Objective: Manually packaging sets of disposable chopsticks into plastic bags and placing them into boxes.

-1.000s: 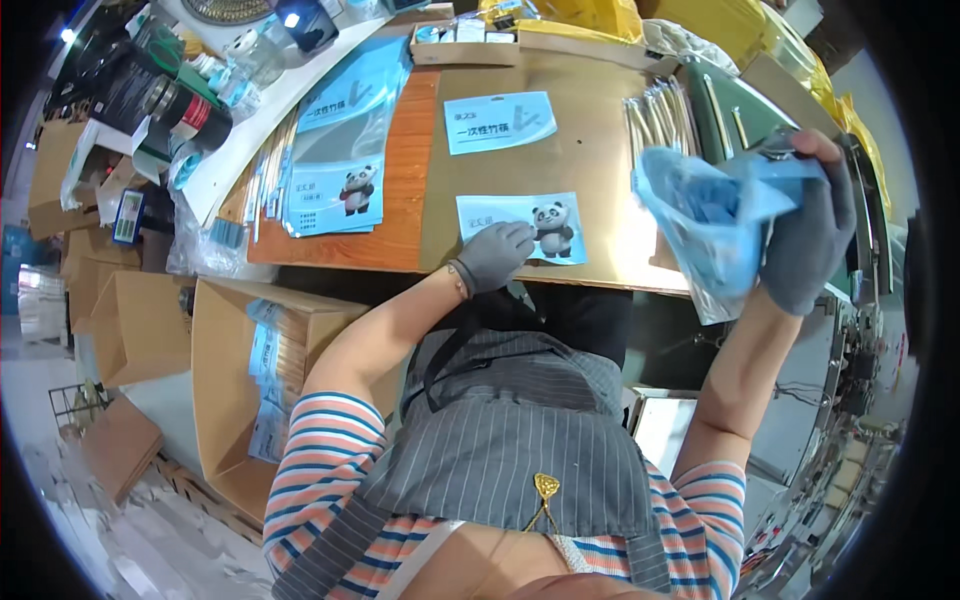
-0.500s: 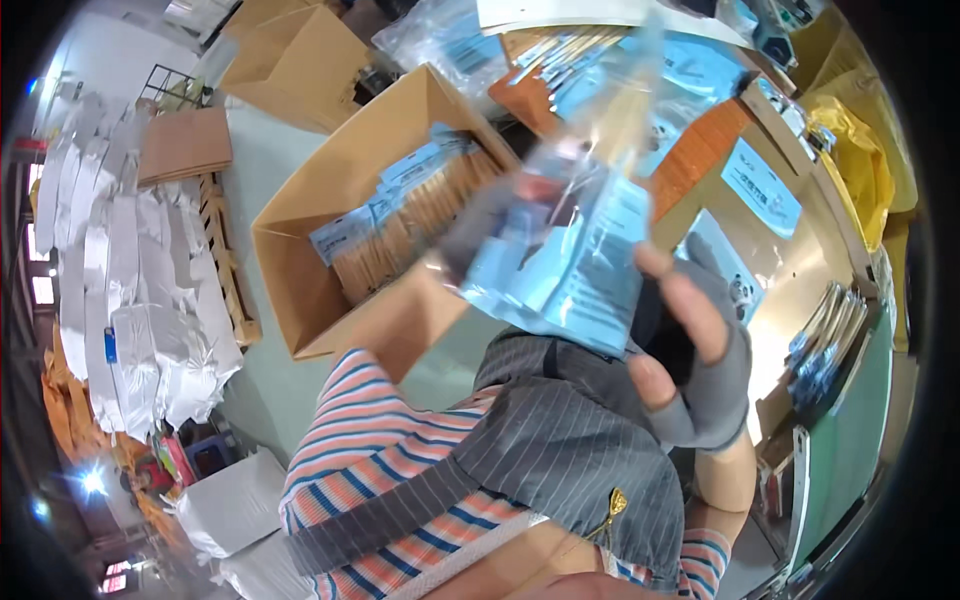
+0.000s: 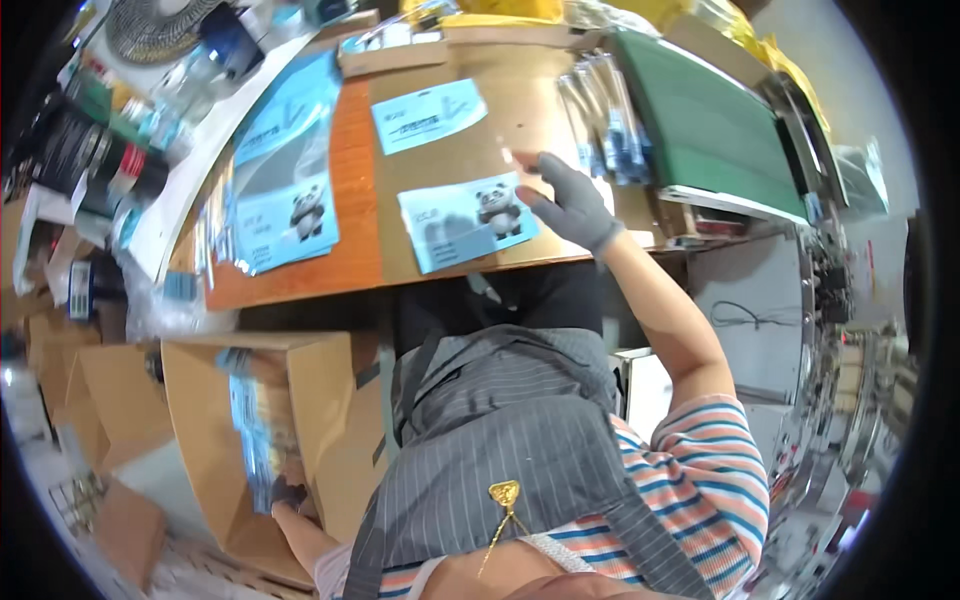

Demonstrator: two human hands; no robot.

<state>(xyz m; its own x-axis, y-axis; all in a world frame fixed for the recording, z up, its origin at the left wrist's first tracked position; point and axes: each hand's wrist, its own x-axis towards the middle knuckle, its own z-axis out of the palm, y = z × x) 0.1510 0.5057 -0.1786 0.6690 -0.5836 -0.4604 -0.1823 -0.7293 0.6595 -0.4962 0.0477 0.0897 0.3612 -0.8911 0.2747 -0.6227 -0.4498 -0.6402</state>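
My left hand point(image 3: 289, 494), in a dark fingerless glove, reaches down into a cardboard box point(image 3: 335, 430) on the left. It is at the near end of a row of blue-topped clear packets of thin wooden sticks point(image 3: 252, 425); its fingers are mostly hidden there. Over the table, my right hand point(image 3: 575, 203), in a grey fingerless glove, is open and empty, its fingers stretched leftward. Just left of it lies a flat blue panda-printed packet point(image 3: 445, 225). Behind that one is a second blue printed piece point(image 3: 428, 115).
On the table's left is a stack of clear and blue bags point(image 3: 285, 170). At the back right are bundled packets of sticks point(image 3: 608, 120) beside a green board point(image 3: 700, 120). Another open carton point(image 3: 110, 400) stands at the far left. A fan point(image 3: 160, 28) is at the upper left.
My hands have parted from the packet of sticks they held up together. The left went down into the box, the right out over the table. My view has turned toward the table.
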